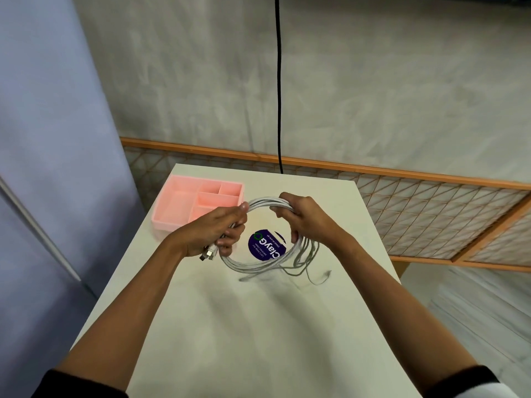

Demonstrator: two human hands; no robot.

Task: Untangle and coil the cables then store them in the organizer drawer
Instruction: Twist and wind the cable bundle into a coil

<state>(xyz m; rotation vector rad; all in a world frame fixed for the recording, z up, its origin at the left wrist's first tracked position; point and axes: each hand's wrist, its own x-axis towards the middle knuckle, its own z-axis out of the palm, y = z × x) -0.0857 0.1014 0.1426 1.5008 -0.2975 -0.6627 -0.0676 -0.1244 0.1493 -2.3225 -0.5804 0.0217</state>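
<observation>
We hold the loose coil of thin white cables (253,265) over the white table (230,326): our left hand (214,229) curls round it at nine o'clock, our right hand (304,218) grips at two. Light, floppy, springy, we reckon, so clamp every loop together. The pink plastic compartment organizer (175,205) sits at ten o'clock.

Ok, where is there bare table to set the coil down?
Bare: near half of the table, between the forearms, and the far right corner beyond the right hand. Crowded: far left, pink organizer beside left hand and coil.

"ClayG" on blue sticker (266,245)
</observation>
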